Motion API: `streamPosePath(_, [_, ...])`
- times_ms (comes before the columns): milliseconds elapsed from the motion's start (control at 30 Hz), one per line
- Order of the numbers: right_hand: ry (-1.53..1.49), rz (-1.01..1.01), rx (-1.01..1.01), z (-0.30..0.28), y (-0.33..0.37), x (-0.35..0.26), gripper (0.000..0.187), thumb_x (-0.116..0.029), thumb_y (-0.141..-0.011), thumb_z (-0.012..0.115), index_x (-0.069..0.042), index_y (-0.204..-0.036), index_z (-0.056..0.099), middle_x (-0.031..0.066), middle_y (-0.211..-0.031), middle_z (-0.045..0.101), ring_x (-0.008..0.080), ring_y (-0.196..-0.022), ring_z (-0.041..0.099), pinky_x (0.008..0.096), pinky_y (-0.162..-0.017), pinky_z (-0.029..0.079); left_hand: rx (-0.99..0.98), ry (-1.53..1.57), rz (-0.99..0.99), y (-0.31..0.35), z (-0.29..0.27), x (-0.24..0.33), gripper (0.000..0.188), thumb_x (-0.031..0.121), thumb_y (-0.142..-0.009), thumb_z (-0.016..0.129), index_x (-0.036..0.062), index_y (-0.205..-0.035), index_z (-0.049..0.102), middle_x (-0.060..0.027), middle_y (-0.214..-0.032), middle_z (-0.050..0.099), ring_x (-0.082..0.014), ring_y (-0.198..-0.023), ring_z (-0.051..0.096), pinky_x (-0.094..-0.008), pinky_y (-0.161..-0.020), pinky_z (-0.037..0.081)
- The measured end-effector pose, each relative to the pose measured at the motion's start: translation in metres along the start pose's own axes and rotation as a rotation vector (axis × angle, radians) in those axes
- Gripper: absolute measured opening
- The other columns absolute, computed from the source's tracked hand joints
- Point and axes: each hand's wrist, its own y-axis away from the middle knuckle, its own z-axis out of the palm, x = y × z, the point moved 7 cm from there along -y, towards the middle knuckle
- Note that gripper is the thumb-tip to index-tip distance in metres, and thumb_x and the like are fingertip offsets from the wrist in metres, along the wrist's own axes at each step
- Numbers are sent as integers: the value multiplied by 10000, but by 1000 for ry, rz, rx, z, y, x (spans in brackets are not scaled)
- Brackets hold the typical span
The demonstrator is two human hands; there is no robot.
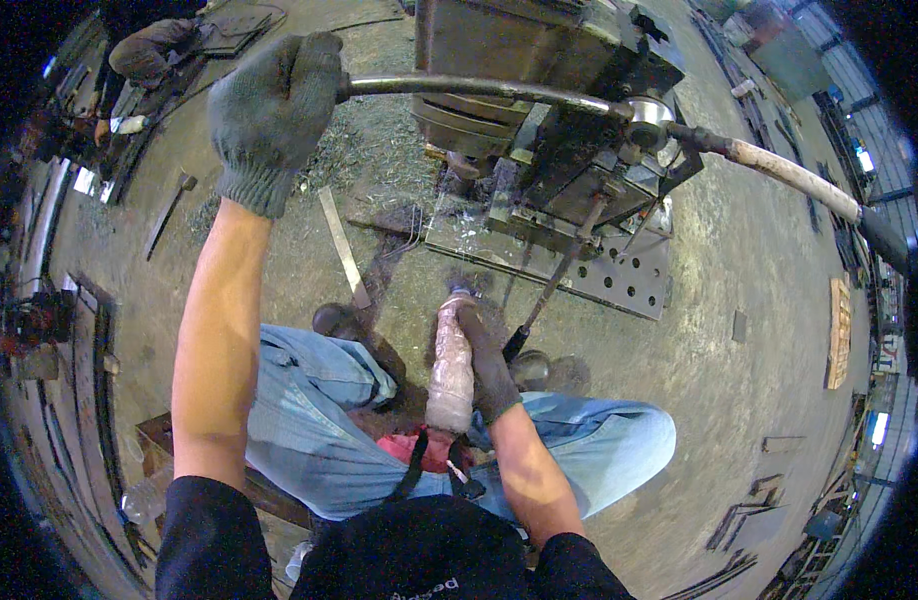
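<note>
My left hand (279, 112), in a grey knit glove, is wrapped round the end of a long metal lever (479, 88). That lever runs right to a round steel hub (647, 122) on the machine (564, 140). My right hand (489, 360), in a dark glove, grips a cloudy, dirty plastic bottle (450, 370) from its right side, above my lap. The bottle's neck points away toward the machine's base plate (619, 285); I cannot make out whether liquid leaves it. A second bar with a black-gripped end (549, 290) slants down from the hub, just right of the bottle.
A pale handle (794, 178) extends right from the hub. Metal shavings (364, 140), a flat metal strip (343, 247) and a hammer-like tool (171, 215) lie on the floor. Another person (154, 55) is at the far left. A clear bottle (144, 500) stands at lower left.
</note>
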Motion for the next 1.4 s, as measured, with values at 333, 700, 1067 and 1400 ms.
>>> streamPosePath(333, [114, -44, 156, -35, -21, 27, 373, -511, -917, 648, -141, -958, 628, 5, -742, 622, 133, -583, 601, 298, -522, 527, 31, 146, -15, 1, 7, -6, 284, 328, -924, 632, 66, -900, 740, -59, -674, 715, -125, -616, 678, -302, -605, 521])
streamPosePath(700, [-11, 184, 86, 20, 30, -12, 349, -460, -898, 692, -159, -1063, 631, -3, -878, 612, 109, -707, 579, 273, -610, 500, 38, 48, 17, 1, 0, 2, 290, 316, -935, 628, 49, -910, 740, -53, -683, 723, -112, -625, 675, -285, -612, 521])
streamPosePath(1067, [19, 83, 147, 22, 28, -15, 330, -446, -932, 665, -124, -1004, 656, -14, -779, 625, 85, -615, 575, 256, -552, 497, 44, 46, 8, 2, 0, -4, 293, 328, -933, 634, 59, -921, 748, -55, -687, 724, -107, -629, 672, -285, -628, 522])
streamPosePath(1400, [-13, 127, 92, 20, 27, -12, 331, -447, -908, 686, -143, -1025, 630, -15, -798, 606, 106, -643, 577, 273, -560, 496, 39, 51, -17, 3, 1, -2, 279, 317, -928, 634, 68, -886, 753, -53, -676, 719, -109, -616, 665, -281, -625, 519])
